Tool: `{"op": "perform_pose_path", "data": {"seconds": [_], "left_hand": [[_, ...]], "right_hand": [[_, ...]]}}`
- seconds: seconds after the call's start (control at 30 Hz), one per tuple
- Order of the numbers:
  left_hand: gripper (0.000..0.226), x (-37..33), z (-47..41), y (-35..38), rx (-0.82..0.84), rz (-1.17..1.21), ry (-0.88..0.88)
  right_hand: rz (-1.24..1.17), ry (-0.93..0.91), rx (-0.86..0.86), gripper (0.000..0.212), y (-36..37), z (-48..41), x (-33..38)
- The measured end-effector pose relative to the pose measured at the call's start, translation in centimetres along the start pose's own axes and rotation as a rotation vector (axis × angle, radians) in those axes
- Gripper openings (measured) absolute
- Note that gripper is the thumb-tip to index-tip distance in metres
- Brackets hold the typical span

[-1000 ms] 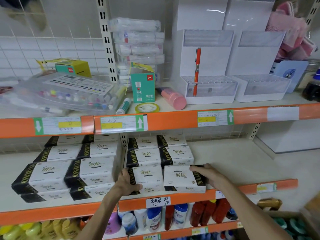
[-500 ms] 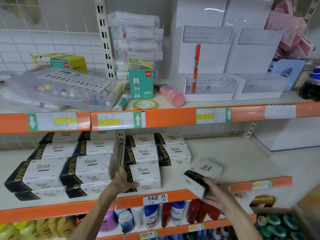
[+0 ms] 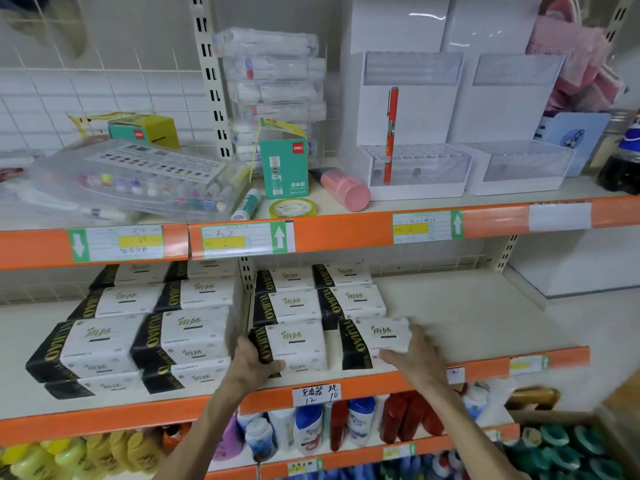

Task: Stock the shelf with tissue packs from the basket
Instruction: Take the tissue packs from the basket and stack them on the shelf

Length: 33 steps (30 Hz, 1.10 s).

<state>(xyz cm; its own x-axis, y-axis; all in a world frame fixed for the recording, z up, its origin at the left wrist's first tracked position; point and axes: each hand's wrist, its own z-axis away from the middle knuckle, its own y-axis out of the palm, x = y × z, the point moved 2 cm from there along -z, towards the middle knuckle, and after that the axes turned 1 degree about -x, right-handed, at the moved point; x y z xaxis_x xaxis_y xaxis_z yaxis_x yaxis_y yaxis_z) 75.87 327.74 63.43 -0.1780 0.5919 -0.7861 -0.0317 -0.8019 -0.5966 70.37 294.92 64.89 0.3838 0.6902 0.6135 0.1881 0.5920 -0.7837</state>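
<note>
Tissue pack (image 3: 375,341) at the front edge of the middle shelf (image 3: 460,317), at about five o'clock from the frame centre, just beside a neighbouring front pack (image 3: 289,348) and in front of the rear rows of like packs (image 3: 320,292). The right hand (image 3: 417,358) is laid over the pack's right end, its fingers (image 3: 391,356) curled and closed onto the wrapper; the left hand (image 3: 251,363) is pressed against the black left end of the neighbouring pack, fingers wrapped around that end. The pack is judged to be light and soft: a film-wrapped block that yields under pressure, with a glossy wrapper that may slide against its neighbours. It is best taken across its short ends or broad faces with a flat, spread grip, since a pinch at one corner would probably dent it. To nine o'clock a second block of packs (image 3: 138,337) is stacked in layers. The basket is not identifiable in view; a brown box edge (image 3: 554,419) at four o'clock cannot be told apart as such. On the upper shelf, a clear case (image 3: 138,181) holds coloured markers, a clear display holder (image 3: 412,171) holds one orange pen (image 3: 391,133), and the holder beside it (image 3: 519,168) appears empty. Bottles (image 3: 308,431) are ranged on the lower shelf.
</note>
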Motion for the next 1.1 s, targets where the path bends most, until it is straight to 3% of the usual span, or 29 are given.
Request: {"op": "perform_pose_path", "data": {"seconds": [0.37,0.87,1.03,1.1], "left_hand": [[0.087,-0.7,-0.2,0.7,-0.028,0.056,0.013],[0.09,-0.9,-0.2,0.9,-0.037,-0.036,-0.057],[0.095,-2.0,2.7,1.2,-0.094,-0.163,0.028],[0.099,-2.4,4.6,1.2,-0.145,-0.164,0.135]], "right_hand": [[-0.08,-0.112,0.137,0.079,0.5,-1.1,1.7],[0.055,-0.178,0.141,0.07,0.6,-1.8,1.2],[0.05,-0.181,0.153,0.082,0.7,-1.7,0.9],[0.017,-0.216,0.043,0.08,0.8,-1.0,1.2]]}}
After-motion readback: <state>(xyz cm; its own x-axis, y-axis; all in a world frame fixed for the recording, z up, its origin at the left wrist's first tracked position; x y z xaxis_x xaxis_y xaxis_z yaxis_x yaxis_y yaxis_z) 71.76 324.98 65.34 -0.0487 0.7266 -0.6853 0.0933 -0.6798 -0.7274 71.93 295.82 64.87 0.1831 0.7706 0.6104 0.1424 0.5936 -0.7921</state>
